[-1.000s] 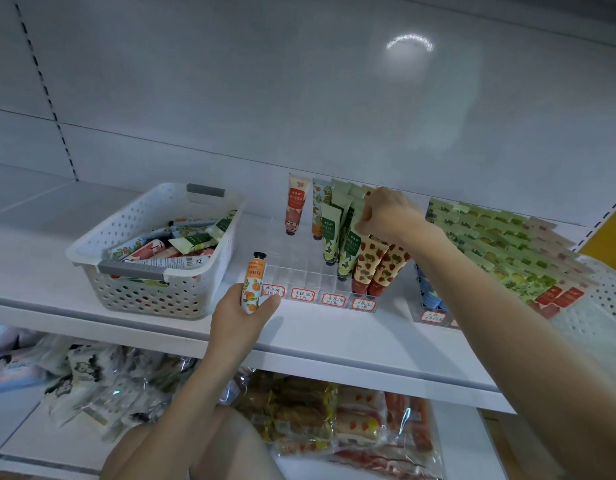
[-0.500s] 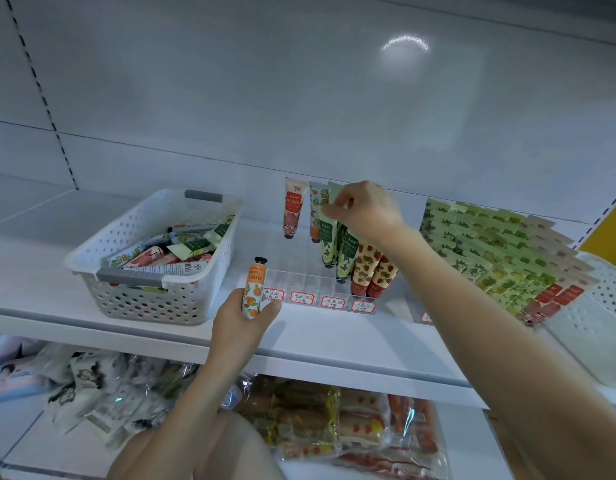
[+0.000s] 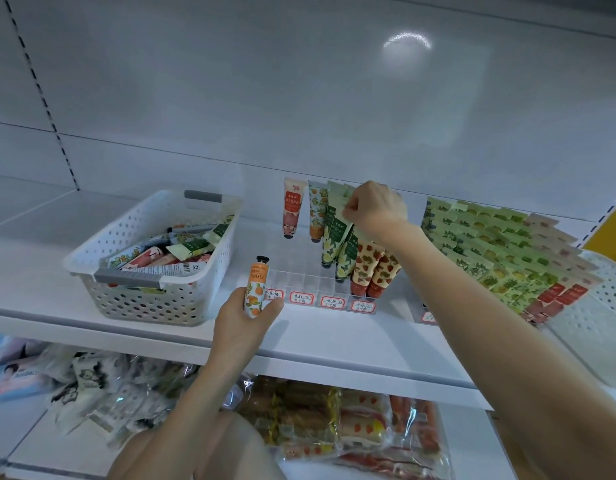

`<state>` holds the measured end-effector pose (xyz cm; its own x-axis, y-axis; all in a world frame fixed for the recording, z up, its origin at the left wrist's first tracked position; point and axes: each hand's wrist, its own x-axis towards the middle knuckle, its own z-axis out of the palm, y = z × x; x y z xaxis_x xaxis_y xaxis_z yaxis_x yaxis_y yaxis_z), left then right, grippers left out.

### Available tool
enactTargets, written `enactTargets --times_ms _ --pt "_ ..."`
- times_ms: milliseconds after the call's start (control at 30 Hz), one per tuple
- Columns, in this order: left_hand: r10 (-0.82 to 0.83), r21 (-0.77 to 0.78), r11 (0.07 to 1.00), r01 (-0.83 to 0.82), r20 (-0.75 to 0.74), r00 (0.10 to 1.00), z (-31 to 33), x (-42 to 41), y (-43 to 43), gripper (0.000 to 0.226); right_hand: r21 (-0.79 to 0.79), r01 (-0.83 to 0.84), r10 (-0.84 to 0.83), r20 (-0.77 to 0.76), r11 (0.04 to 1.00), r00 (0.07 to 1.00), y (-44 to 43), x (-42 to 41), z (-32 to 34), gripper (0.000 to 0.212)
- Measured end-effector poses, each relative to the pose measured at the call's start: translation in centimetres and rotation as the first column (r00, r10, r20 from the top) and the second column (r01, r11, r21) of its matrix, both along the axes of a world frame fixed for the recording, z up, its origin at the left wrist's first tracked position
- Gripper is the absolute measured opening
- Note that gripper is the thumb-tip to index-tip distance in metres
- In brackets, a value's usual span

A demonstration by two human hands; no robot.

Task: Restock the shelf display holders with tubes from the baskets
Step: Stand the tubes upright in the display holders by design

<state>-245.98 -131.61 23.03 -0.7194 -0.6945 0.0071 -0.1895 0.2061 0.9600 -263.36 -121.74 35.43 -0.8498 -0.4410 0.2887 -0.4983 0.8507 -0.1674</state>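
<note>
The right hand (image 3: 376,211) has drifted a little from above the strawberry tubes (image 3: 372,271) over to the green row. Its fingers (image 3: 350,213) are now narrowed to a pinch on the crimped top edge of a green tube (image 3: 334,237), which stands cap-down in the clear holder (image 3: 299,277) directly below them. That reads as seating or straightening a tube already in its slot, so this placement looks nearly finished.

The left hand (image 3: 242,323) has not moved. It is curled round the lower half of an orange tube (image 3: 255,289), held upright with the black cap on top, just in front of the holder's near-left corner. Beyond these fingers the front slots of the holder are bare, and only one orange-patterned tube stands at the back, so the held tube is probably next in line.

Left of the left hand, the white basket (image 3: 154,299) on the shelf (image 3: 334,341) holds a loose heap of tubes, so plenty of restocking remains.
</note>
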Motion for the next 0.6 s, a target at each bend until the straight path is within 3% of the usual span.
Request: enactTargets --times_ms 267,367,467,600 --pt "-0.057 -0.017 0.998 0.056 -0.035 0.998 0.5 0.3 0.4 0.023 0.003 -0.012 0.012 0.002 1.000 1.000 0.2 0.1 0.2 0.014" --pt "-0.085 0.076 0.993 0.095 -0.122 0.989 0.8 0.6 0.4 0.027 -0.064 -0.029 0.032 0.051 0.998 0.998 0.4 -0.1 -0.1 0.014" --pt "-0.081 0.178 0.979 0.098 -0.100 0.992 1.3 0.6 0.1 0.024 -0.126 -0.066 0.076 0.083 0.990 0.994 0.8 -0.4 -0.2 0.021" --pt "-0.122 0.183 0.972 0.145 -0.130 0.984 2.0 0.9 0.2 0.012 -0.282 -0.141 0.142 -0.015 0.949 0.990 1.1 0.3 0.0 0.024"
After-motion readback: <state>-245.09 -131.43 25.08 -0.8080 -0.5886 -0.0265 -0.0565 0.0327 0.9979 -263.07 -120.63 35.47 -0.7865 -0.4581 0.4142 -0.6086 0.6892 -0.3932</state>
